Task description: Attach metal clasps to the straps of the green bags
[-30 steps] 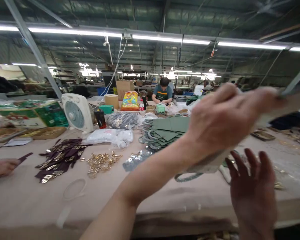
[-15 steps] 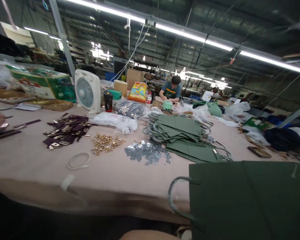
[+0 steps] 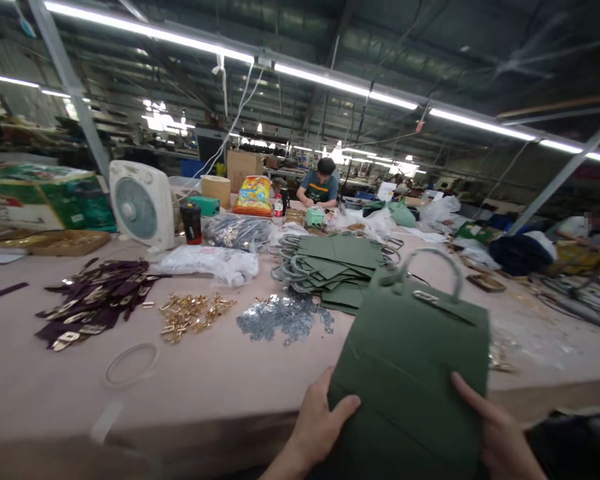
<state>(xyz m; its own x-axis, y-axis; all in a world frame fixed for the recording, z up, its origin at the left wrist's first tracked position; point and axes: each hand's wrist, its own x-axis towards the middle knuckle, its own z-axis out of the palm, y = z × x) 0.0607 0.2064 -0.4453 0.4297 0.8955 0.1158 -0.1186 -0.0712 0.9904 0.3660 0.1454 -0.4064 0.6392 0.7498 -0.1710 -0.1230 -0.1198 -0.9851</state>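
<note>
Both hands hold a dark green handbag (image 3: 415,360) near the table's front edge. It is tilted, its grey-wrapped handle pointing away from me and a metal clasp plate (image 3: 425,297) near its top. My left hand (image 3: 325,417) grips the left side, thumb on the face and fingers partly hidden behind. On the right side my right hand (image 3: 497,427) presses its thumb on the face; its other fingers are hidden. Just beyond lies a stack of green bag panels (image 3: 337,257) with wrapped handles. To the left are a heap of grey metal plates (image 3: 280,319) and a pile of gold fittings (image 3: 193,315).
Dark purple straps with metal pieces (image 3: 97,297) lie at the left, near a ring of pale cord (image 3: 131,365). Behind stand a white fan (image 3: 140,203), a dark cup (image 3: 191,224) and plastic bags (image 3: 210,262). Across the table a person (image 3: 320,185) works.
The green bag has moved left and turned, so its handle now points away and its clasp plate shows. Both my hands have come into view on it. The camera view has swung right.
</note>
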